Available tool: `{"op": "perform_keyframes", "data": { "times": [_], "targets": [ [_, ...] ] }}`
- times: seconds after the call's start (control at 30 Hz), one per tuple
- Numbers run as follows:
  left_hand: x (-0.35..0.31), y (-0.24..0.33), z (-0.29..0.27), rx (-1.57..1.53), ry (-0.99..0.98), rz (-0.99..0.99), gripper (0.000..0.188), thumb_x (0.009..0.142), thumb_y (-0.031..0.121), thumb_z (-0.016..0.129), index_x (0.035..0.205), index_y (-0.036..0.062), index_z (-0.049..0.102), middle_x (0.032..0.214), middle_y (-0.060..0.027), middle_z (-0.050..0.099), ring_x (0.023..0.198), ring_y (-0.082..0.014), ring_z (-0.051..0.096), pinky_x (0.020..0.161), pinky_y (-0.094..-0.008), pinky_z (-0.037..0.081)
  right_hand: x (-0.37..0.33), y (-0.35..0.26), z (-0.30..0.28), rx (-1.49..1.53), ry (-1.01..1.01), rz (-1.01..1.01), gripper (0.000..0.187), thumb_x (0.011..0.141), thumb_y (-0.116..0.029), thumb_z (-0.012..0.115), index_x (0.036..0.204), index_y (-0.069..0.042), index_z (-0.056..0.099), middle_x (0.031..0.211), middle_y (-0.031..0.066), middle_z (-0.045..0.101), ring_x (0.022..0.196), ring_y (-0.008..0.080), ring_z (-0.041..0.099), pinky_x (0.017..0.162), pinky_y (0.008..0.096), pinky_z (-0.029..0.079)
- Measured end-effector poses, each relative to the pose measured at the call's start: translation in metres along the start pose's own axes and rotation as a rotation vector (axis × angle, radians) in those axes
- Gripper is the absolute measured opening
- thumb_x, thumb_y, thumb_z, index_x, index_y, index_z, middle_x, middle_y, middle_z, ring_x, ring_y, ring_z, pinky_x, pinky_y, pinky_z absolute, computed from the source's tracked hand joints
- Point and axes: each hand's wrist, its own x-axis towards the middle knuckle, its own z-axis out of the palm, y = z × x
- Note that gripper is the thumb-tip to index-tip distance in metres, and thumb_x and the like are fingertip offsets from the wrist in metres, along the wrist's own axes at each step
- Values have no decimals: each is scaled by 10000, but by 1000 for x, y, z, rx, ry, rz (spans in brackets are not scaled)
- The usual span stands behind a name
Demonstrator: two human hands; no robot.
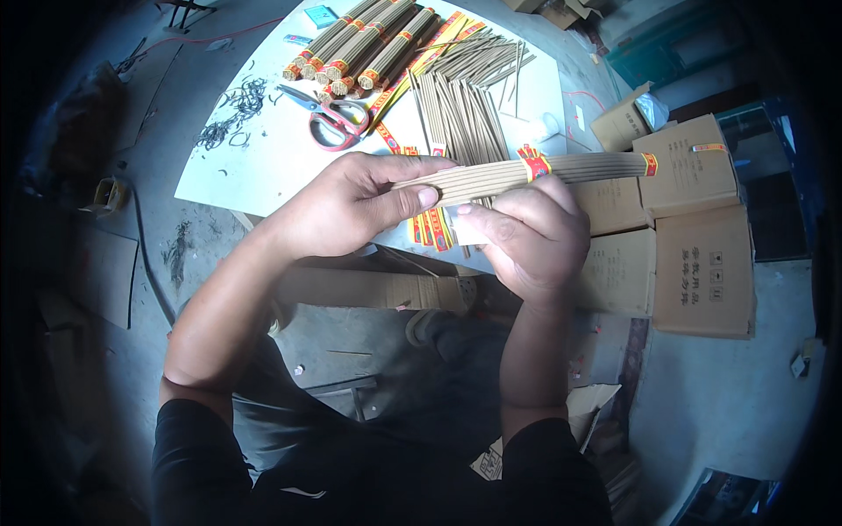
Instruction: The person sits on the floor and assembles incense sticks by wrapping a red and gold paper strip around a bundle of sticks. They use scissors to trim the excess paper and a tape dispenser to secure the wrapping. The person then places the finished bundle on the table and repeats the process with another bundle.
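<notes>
A bundle of brown incense sticks (pixel 482 181) lies level above the table's near edge, between my two hands. My left hand (pixel 342 206) is closed round its left end, thumb in front. A red and yellow paper label (pixel 536 164) wraps the bundle near its middle, and another red and yellow band (pixel 649 165) circles its right end. Just below the bundle, my right hand (pixel 539 232) is closed, its thumb and curled fingers pinching a strip of paper with a white side (pixel 469 228) by the label. The fingertips of my right hand are partly hidden.
On the white table (pixel 215 171) are loose incense sticks (pixel 460 114), stacked wrapped bundles (pixel 364 44), red-handled scissors (pixel 338 123), label strips (pixel 430 230), dark rubber bands (pixel 237 110) and a small blue box (pixel 321 16). Cardboard boxes (pixel 702 263) stand at the right.
</notes>
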Motion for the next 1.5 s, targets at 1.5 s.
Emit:
{"op": "perform_keyframes", "data": {
  "times": [1.5],
  "targets": [
    [-9,-8,33,765,30,189,299,925,212,756,1147,11,764,740,-177,713,704,-341,719,680,-430,576,-51,3,31,538,-108,731,316,921,12,769,1186,28,596,967,90,755,890,105,705,795,255,570]
  ]
}}
